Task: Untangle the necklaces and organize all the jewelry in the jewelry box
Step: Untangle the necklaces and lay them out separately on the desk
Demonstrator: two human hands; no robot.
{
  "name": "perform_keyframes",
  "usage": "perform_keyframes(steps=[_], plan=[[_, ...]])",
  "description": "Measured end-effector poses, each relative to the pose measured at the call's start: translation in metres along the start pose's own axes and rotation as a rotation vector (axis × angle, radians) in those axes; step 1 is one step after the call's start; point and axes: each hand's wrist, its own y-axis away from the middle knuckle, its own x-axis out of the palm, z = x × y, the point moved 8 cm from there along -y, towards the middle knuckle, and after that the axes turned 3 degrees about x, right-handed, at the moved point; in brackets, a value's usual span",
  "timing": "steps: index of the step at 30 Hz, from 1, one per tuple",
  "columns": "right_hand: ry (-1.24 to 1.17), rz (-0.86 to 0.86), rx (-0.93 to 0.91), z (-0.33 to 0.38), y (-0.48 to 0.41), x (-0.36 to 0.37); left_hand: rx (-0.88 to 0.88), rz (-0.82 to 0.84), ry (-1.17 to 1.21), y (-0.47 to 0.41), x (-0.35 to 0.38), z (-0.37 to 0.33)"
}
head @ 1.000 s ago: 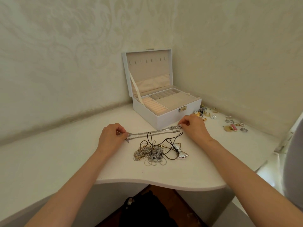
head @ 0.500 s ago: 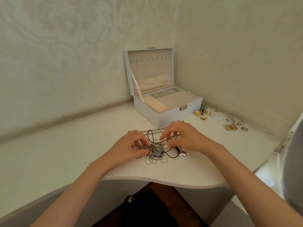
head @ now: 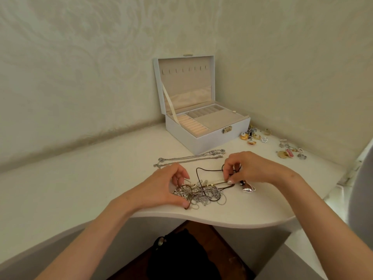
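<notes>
Your left hand (head: 161, 188) curls around the left side of the tangled heap of silver chains and thin black cord (head: 201, 195). Its thumb sits at the heap's near edge and its fingers arch over the far edge. Your right hand (head: 252, 168) pinches strands at the heap's right side with its fingertips, just where the cord loops upward. The heap lies on the white curved tabletop (head: 101, 178), near its front edge, between your two hands.

A shiny silver pendant (head: 249, 187) rests just right of the heap, under your right wrist. Two long silver chains (head: 191, 158) lie stretched out side by side just beyond your hands. Behind them the white jewelry box with beige lining (head: 212, 136) stands with its lid upright in the corner. To the right of the box, small gold and silver pieces (head: 256, 136) are scattered, with a further cluster including a pink piece (head: 289, 152) near the wall.
</notes>
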Motion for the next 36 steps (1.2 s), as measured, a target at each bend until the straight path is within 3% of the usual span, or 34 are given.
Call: perform_keyframes(steps=[3, 6, 9, 17, 21, 26, 31, 36], plan=[[-0.004, -0.082, -0.078, 0.016, 0.003, -0.005, 0.009, 0.004, 0.029, 0.002, 0.000, -0.003], [-0.107, 0.079, -0.188, 0.039, 0.010, 0.012, 0.021, -0.025, 0.053, 0.001, -0.004, -0.002], [-0.015, 0.185, -0.201, 0.045, 0.009, 0.031, 0.037, -0.058, 0.098, 0.000, -0.007, -0.002], [-0.237, 0.121, -0.165, 0.028, 0.012, 0.010, 0.039, -0.140, 0.196, -0.002, -0.014, 0.003], [-0.176, 0.167, -0.129, 0.027, 0.014, 0.010, 0.080, -0.140, 0.206, -0.003, -0.013, 0.001], [-0.204, -0.062, -0.235, 0.048, 0.000, 0.005, 0.118, -0.126, 0.237, -0.004, -0.013, -0.006], [-0.036, 0.006, -0.243, 0.059, -0.015, 0.033, 0.131, -0.146, 0.257, -0.002, -0.015, -0.008], [-0.013, -0.004, -0.200, 0.054, -0.019, 0.033, 0.141, -0.165, 0.270, 0.001, -0.018, -0.002]])
